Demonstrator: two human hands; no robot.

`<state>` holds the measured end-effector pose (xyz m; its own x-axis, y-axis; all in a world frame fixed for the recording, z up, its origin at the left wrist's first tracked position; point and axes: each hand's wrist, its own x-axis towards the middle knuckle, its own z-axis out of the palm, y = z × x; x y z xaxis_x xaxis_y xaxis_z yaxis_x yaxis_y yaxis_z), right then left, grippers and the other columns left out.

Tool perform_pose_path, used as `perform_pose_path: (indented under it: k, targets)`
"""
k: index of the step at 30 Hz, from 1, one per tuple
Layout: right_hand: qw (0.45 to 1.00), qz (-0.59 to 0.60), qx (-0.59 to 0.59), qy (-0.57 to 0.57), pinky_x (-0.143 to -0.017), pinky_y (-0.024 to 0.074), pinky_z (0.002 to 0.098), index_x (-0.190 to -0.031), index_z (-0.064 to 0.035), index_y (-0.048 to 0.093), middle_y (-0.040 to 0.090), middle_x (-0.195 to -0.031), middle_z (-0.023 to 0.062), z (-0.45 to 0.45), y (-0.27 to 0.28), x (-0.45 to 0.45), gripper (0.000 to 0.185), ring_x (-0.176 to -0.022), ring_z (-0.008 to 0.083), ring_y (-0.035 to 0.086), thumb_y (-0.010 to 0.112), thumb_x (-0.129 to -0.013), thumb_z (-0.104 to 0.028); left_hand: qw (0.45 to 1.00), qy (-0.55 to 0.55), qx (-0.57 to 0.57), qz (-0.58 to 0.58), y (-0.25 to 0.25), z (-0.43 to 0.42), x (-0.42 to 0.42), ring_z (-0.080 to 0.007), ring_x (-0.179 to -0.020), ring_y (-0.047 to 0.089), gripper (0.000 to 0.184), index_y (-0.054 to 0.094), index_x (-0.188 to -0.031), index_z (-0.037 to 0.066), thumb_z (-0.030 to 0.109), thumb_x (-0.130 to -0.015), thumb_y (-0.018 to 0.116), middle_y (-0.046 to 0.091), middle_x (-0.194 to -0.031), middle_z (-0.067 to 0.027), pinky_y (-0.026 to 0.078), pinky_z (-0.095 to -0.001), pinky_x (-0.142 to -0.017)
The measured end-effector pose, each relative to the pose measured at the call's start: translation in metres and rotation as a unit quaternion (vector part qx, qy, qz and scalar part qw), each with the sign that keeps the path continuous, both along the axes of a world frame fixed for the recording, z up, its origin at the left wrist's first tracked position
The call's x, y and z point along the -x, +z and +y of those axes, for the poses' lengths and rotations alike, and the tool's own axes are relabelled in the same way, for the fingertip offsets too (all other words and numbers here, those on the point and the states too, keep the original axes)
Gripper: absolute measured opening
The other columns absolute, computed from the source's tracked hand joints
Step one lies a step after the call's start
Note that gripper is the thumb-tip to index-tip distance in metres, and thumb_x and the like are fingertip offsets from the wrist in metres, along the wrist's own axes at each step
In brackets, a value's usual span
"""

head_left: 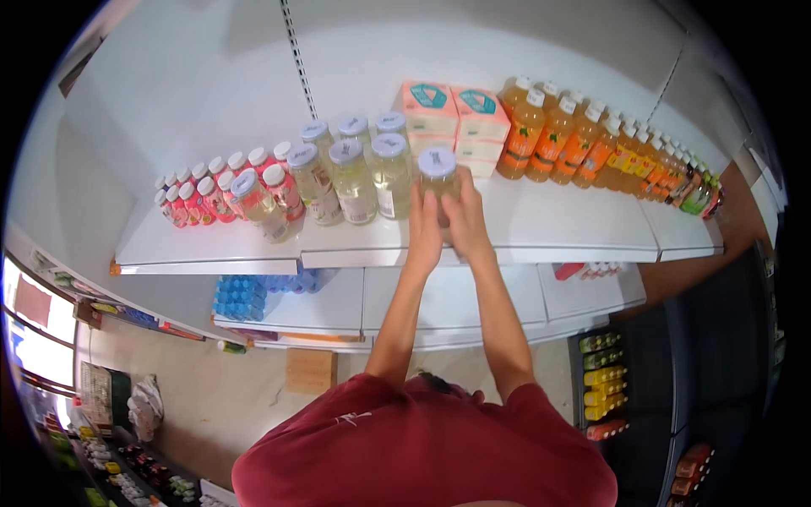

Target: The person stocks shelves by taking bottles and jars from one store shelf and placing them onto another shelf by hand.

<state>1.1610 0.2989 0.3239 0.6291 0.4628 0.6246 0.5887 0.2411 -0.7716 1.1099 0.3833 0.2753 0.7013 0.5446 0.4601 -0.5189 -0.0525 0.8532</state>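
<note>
Both of my hands are wrapped round one glass jar [438,163] with a white lid, upright at the shelf's front part. My left hand [427,224] grips its left side and my right hand [464,215] its right side. Whether the jar's base touches the shelf is hidden by my hands. Just to the left stand several similar jars [355,186] of pale liquid with white lids, in two rows. Another such jar [262,207] stands apart, farther left, in front of pink bottles [221,190]. Stacked pink-and-white packs [429,108] are behind the held jar.
Orange drink bottles [557,135] line the right of the white shelf [557,224]. Blue bottles [241,297] sit on a lower shelf. A cardboard box [310,370] lies on the floor. Dark shelving [634,372] with green and yellow bottles stands at the right.
</note>
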Motion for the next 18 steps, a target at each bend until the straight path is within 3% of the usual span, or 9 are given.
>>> perform_pose_path:
  k: [1,3,7,11,15,18]
  targets:
    - [1.000,-0.014,-0.008,0.002,-0.092,0.0490,0.0351,-0.134,0.0026,0.047,0.065,-0.114,0.0201,-0.003,0.005,0.008,0.055,-0.104,0.0250,0.064,0.060,-0.092,-0.031,1.000,0.012,0.007,-0.007,0.005,-0.002,0.006,-0.0252,-0.135,0.042,0.061,0.032,-0.151,-0.002,0.043,-0.109,0.032,0.045,-0.145,-0.0165,0.031,-0.0356,-0.114]
    - [0.999,-0.045,-0.021,0.010,-0.095,0.0481,0.0353,-0.134,0.0033,0.049,0.064,-0.117,0.0191,-0.010,0.014,0.026,0.057,-0.108,0.0249,0.063,0.064,-0.091,-0.031,0.999,0.033,-0.004,-0.027,0.025,-0.019,0.031,-0.0289,-0.130,0.049,0.057,0.031,-0.149,-0.006,0.034,-0.108,0.035,0.050,-0.141,-0.0228,0.037,-0.0383,-0.110]
    - [0.998,-0.026,-0.061,0.007,-0.100,0.0448,0.0373,-0.130,0.0064,0.052,0.062,-0.124,0.0161,-0.027,0.026,0.068,0.063,-0.115,0.0247,0.058,0.071,-0.087,-0.035,0.998,0.010,-0.032,-0.056,0.051,-0.028,0.077,-0.0273,-0.123,0.056,0.070,0.038,-0.147,-0.008,0.047,-0.103,0.041,0.057,-0.136,-0.0217,0.043,-0.0377,-0.104]
    - [0.988,0.074,-0.128,0.045,-0.097,0.0443,0.0337,-0.132,0.0050,0.047,0.056,-0.120,0.0106,-0.032,0.028,0.112,0.075,-0.109,0.0189,0.055,0.072,-0.084,-0.047,0.993,0.012,-0.064,-0.098,0.076,-0.040,0.103,-0.0264,-0.124,0.057,0.077,0.048,-0.142,-0.006,0.056,-0.098,0.046,0.056,-0.138,-0.0219,0.045,-0.0364,-0.102]
    - [0.976,0.104,-0.181,0.056,-0.097,0.0454,0.0349,-0.138,0.0038,0.041,0.052,-0.127,0.0099,-0.038,0.017,0.128,0.084,-0.114,0.0192,0.054,0.073,-0.084,-0.051,0.976,0.078,-0.133,-0.152,0.083,-0.046,0.116,-0.0360,-0.129,0.056,0.067,0.054,-0.136,-0.006,0.046,-0.095,0.052,0.049,-0.147,-0.0272,0.044,-0.0421,-0.106]
    - [0.960,0.180,-0.189,0.103,-0.100,0.0451,0.0361,-0.141,0.0034,0.039,0.052,-0.132,0.0108,-0.044,0.014,0.135,0.087,-0.119,0.0208,0.054,0.072,-0.084,-0.053,0.976,0.124,-0.166,-0.073,0.096,-0.057,0.137,-0.0407,-0.138,0.046,0.076,0.055,-0.134,-0.008,0.057,-0.095,0.047,0.045,-0.150,-0.0284,0.036,-0.0468,-0.112]
